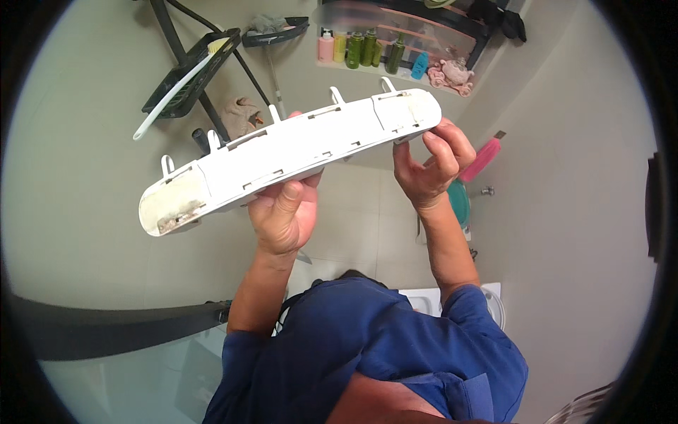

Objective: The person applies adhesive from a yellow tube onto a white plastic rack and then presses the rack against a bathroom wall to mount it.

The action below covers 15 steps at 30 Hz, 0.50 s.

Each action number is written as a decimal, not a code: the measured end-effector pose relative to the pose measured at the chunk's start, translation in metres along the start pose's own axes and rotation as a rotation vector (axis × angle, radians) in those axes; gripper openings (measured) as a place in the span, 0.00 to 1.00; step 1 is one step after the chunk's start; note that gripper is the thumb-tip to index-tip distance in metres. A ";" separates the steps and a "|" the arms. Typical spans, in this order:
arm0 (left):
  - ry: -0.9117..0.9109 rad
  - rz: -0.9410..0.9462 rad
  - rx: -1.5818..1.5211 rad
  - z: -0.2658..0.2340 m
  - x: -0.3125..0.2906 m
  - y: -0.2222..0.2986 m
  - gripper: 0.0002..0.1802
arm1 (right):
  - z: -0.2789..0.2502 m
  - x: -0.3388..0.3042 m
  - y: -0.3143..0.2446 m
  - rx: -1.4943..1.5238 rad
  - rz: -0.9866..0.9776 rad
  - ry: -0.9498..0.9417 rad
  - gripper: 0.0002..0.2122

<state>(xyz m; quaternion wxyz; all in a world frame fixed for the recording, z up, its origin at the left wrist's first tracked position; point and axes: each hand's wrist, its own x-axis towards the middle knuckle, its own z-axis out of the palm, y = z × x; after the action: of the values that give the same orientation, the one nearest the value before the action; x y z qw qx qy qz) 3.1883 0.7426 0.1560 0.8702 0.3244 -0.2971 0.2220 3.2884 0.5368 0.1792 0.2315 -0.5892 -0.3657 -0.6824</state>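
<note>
A long white plastic hook rack (296,148) with rounded ends is held up in front of me, tilted so its right end is higher. Several small white hooks stick out along its far edge. Yellowish stains mark both ends, and a brown, grimy patch (180,218) shows at the left end. My left hand (286,215) grips the rack from below near its middle, thumb on the near side and a fingertip showing past the far edge. At the right end, my right hand (434,162) has its fingers bent against the rack's near edge; their exact contact is partly hidden.
A black corner shelf (191,74) carries a long white-handled brush (173,95). Another corner shelf (275,34) holds a grey cloth. Several bottles (367,49) line a wall ledge. A pink item (482,159) and a teal basin (459,203) are beyond my right forearm. A dark rail (120,328) crosses at left.
</note>
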 end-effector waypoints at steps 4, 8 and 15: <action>0.071 0.062 0.046 -0.036 0.022 -0.029 0.32 | 0.060 -0.023 0.039 0.127 -0.013 0.025 0.30; 0.118 0.118 0.090 -0.068 0.078 -0.045 0.32 | 0.157 -0.016 0.087 0.207 -0.143 0.212 0.24; 0.316 0.131 -0.127 -0.064 0.114 -0.076 0.27 | 0.212 0.008 0.158 0.184 -0.548 0.278 0.24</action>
<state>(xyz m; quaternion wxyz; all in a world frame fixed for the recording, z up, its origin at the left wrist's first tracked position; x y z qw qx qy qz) 3.3388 0.7563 0.1590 0.9084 0.2100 -0.1905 0.3072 3.5394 0.6024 0.2305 0.1392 -0.3466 -0.5358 -0.7573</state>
